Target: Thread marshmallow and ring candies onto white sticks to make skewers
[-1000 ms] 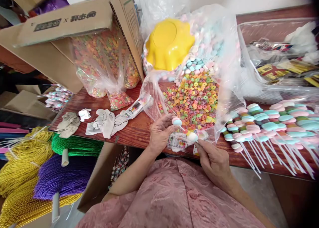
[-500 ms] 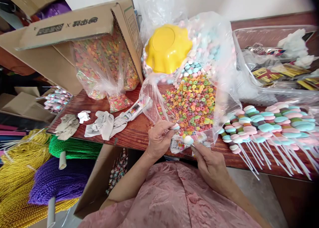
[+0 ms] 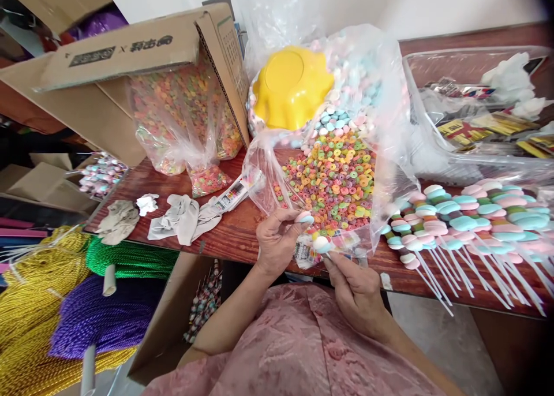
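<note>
My left hand [image 3: 277, 240] pinches a small pink, white and blue marshmallow [image 3: 304, 217] between thumb and fingertips. Just below and to the right, my right hand [image 3: 355, 286] grips a stick, mostly hidden by the fingers, with a white and pale blue marshmallow [image 3: 321, 245] at its tip. The two marshmallows are close but apart. Behind the hands lies an open clear bag of colourful ring candies [image 3: 337, 176]. Finished-looking marshmallow skewers [image 3: 467, 217] on white sticks are stacked to the right, with green, orange and brown pieces between the marshmallows.
A yellow scalloped bowl [image 3: 289, 87] rests upside down on a bag of marshmallows [image 3: 359, 78]. At left stand a cardboard box [image 3: 125, 44] with bagged ring candies and grey gloves [image 3: 184, 217]. A clear bin [image 3: 476, 159] sits at right; rope bundles [image 3: 108, 315] hang lower left.
My right hand has moved slightly left and up, bringing the stick's marshmallow nearer the left hand. The marshmallow in my left hand shows more between the fingertips.
</note>
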Motion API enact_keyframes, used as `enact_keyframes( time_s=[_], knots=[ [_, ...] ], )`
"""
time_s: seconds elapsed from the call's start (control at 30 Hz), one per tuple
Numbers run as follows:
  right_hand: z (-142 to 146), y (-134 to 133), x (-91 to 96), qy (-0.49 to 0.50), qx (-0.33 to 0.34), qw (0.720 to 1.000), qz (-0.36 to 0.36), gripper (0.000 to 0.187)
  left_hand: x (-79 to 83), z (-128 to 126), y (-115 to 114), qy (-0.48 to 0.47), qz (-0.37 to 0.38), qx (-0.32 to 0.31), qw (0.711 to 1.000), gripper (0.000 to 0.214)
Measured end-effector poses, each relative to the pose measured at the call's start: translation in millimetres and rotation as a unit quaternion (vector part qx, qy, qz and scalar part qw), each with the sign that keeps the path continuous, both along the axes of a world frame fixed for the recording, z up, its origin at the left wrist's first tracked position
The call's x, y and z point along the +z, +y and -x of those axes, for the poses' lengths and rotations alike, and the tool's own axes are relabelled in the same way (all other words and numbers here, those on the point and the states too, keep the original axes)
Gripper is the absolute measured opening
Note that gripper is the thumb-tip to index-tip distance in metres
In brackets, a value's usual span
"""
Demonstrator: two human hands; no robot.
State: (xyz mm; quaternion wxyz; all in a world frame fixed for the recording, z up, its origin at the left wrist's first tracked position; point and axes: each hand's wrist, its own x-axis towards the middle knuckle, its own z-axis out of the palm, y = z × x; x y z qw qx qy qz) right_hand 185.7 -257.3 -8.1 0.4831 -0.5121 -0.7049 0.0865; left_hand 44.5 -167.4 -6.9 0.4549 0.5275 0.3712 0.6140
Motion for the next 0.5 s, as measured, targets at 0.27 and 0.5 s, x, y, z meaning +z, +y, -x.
enact_keyframes(
  time_s=[0.27, 0.5],
  knots=[
    [-3.3, 0.8, -6.1, 0.009, -0.009, 1.000, -0.011, 0.022, -1.6, 3.9, 0.9, 0.108, -0.135, 0.026, 0.985, 0.011],
    [-0.4, 3.7, -12.7, 0.019, -0.018, 1.000, 0.014, 0.017, -6.9, -2.4, 0.9, 0.100, -0.117, 0.012, 0.988, 0.013]
  ],
)
